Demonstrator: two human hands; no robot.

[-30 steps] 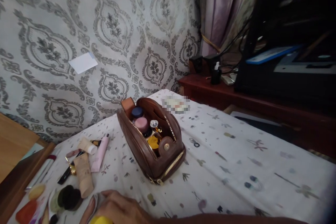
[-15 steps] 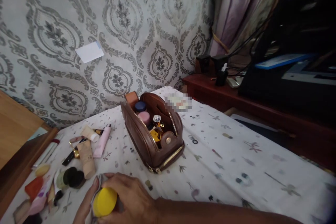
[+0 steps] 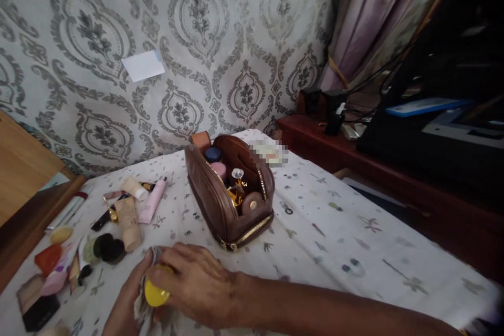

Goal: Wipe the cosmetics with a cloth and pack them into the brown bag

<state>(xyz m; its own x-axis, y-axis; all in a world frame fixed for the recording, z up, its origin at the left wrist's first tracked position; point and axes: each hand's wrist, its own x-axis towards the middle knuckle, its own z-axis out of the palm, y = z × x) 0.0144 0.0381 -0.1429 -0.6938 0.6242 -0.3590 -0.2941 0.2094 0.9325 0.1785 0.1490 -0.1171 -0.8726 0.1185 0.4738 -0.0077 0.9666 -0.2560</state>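
In the head view, low and left of centre, my left hand (image 3: 126, 296) is closed around a grey cloth (image 3: 140, 308) and a round, yellow-topped container (image 3: 156, 293). My right hand (image 3: 199, 281) reaches across from the right, its fingers curled over the yellow top. The container's lower part is hidden by the hands and cloth. Just beyond stands a brown toiletry bag (image 3: 208, 197), unzipped. Inside it are a blue cap (image 3: 213, 155), a pink cap (image 3: 218, 170) and a gold bottle with a clear stopper (image 3: 238, 174).
Cosmetics lie on the patterned white sheet (image 3: 334, 241) at the left: a beige tube (image 3: 128, 223), a pink tube (image 3: 153, 200), dark round lids (image 3: 110, 248) and an open compact (image 3: 37, 302). A wooden board edges the left side. A reddish-brown cabinet (image 3: 311, 136) stands at the right.
My right hand's fingers have shifted over the yellow top and cover more of it. Both hands remain on the container and cloth. The camera view has shifted slightly.
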